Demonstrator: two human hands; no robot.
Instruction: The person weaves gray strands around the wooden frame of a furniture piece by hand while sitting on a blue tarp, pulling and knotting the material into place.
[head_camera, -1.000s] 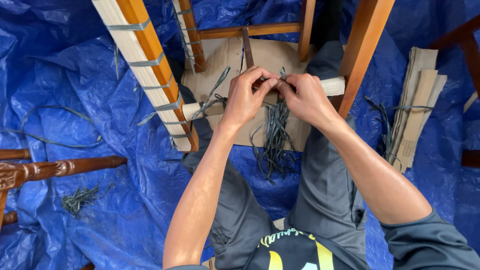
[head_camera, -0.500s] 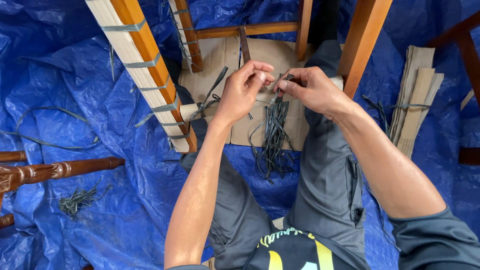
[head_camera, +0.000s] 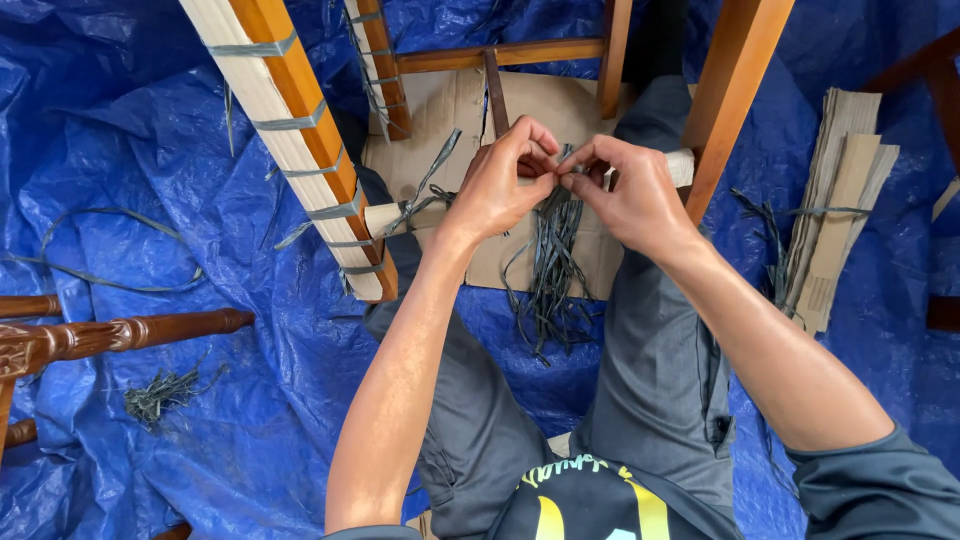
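Grey-green flat strips (head_camera: 553, 262) hang in a loose bundle from the pale padded rail (head_camera: 400, 213) at frame centre, tails spilling toward 6 o'clock over the cardboard sheet (head_camera: 440, 110). Left hand (head_camera: 500, 185) and right hand (head_camera: 625, 195) meet just above the bundle; each is closed to a thumb-and-fingertip pinch on the strip ends, the other fingers curled. The strips look light, limp and thin, probably slick plastic, so I'd judge they slip unless gripped close to the ends, near the rail where they're taut. At 10 o'clock a wooden chair leg (head_camera: 290, 130) carries pale padding tied with the same strips. A cardboard stack (head_camera: 840, 200) lies at 3 o'clock and a scrap pile (head_camera: 165, 392) at 8 o'clock, all on blue tarp (head_camera: 130, 200).
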